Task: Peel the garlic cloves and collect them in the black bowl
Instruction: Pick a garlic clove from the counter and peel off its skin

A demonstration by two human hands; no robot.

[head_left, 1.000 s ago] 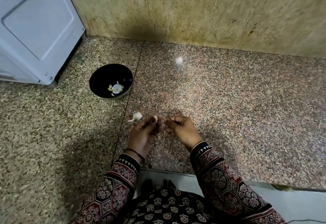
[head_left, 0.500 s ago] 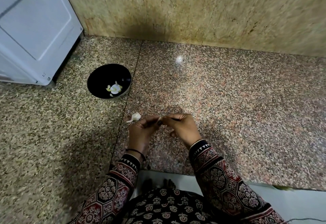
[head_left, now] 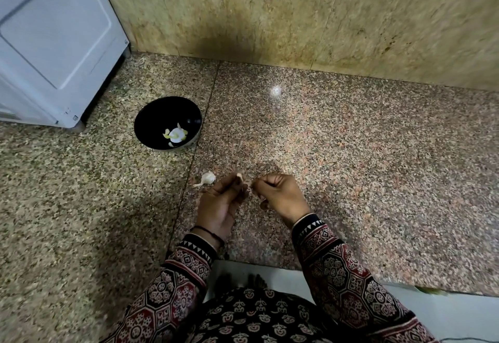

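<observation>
Pinching a garlic clove (head_left: 239, 177) at its fingertips, the left hand (head_left: 220, 205) works over the granite surface (head_left: 351, 180). The right hand (head_left: 282, 198), fingers curled on what looks like a shred of skin (head_left: 251, 185), has pulled apart from it since half a second ago, so peeling appears under way. Peeled cloves (head_left: 176, 134) lie in the black bowl (head_left: 151, 115), and an unpeeled clove (head_left: 208, 178) waits just beside the left hand. No writing is legible.

garlic clove (head_left: 239, 177), seemingly in left hand (head_left: 220, 202)
</observation>
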